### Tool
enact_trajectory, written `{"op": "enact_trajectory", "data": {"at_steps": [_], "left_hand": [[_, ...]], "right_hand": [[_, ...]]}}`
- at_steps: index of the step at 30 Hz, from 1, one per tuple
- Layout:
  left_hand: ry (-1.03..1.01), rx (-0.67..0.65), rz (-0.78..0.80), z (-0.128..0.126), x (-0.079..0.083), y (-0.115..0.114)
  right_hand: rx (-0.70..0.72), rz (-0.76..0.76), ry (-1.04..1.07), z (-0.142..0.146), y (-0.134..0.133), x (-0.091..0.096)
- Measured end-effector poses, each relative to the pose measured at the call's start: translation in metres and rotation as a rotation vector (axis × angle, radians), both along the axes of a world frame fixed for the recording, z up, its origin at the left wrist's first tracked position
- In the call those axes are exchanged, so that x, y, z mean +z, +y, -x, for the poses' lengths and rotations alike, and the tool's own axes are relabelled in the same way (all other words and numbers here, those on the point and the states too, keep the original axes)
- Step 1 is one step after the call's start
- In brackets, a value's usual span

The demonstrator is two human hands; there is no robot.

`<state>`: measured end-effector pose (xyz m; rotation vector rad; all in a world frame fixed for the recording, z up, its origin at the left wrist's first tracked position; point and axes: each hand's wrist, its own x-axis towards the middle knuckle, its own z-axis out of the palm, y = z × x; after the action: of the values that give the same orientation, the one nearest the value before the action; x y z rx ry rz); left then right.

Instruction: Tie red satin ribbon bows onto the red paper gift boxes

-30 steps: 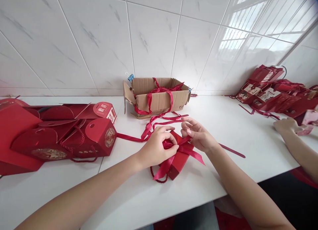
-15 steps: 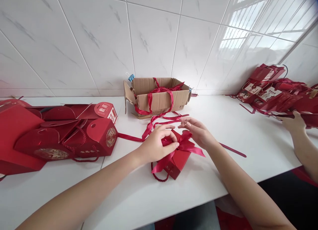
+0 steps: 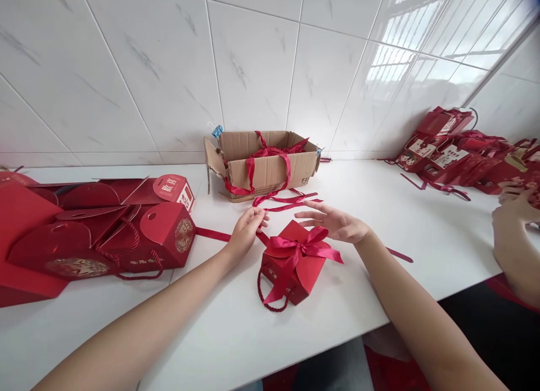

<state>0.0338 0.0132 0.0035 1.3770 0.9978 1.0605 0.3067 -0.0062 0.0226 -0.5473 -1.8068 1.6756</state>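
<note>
A small red gift box (image 3: 310,270) sits on the white table in front of me, with a satin bow (image 3: 299,247) across its folded top and a twisted cord handle (image 3: 260,292) hanging at its near left side. My left hand (image 3: 247,230) is at the box's far left, fingers closed on a red ribbon (image 3: 262,238). Part of that ribbon is hidden by the hand. Beyond the box's right side my right hand (image 3: 337,222) hovers open, fingers spread and holding nothing.
A cardboard box (image 3: 270,174) of red ribbons stands against the tiled wall, loose ribbons before it. Larger red gift boxes (image 3: 164,233) crowd the left. Piled red boxes (image 3: 447,154) fill the far right, where another person's hand (image 3: 514,208) works.
My left hand has left the bow and moved left and away to a ribbon. My right hand has opened out beside the box, and the bow is now uncovered.
</note>
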Motion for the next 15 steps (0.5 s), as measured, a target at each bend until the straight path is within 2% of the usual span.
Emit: {"op": "enact_trajectory", "data": {"at_steps": [5, 12, 13, 15], "left_hand": [[-0.009, 0.004, 0.011, -0.001, 0.002, -0.001], [-0.011, 0.02, 0.024, -0.001, 0.001, -0.001], [-0.011, 0.02, 0.024, -0.001, 0.0, -0.001], [-0.009, 0.02, 0.027, -0.001, 0.0, -0.001]], "right_hand": [[0.062, -0.049, -0.187, 0.007, -0.001, -0.001], [0.196, -0.07, -0.213, 0.026, -0.005, 0.0], [0.189, -0.064, -0.214, 0.027, -0.007, 0.0], [0.064, -0.049, -0.16, 0.028, -0.01, 0.0]]}}
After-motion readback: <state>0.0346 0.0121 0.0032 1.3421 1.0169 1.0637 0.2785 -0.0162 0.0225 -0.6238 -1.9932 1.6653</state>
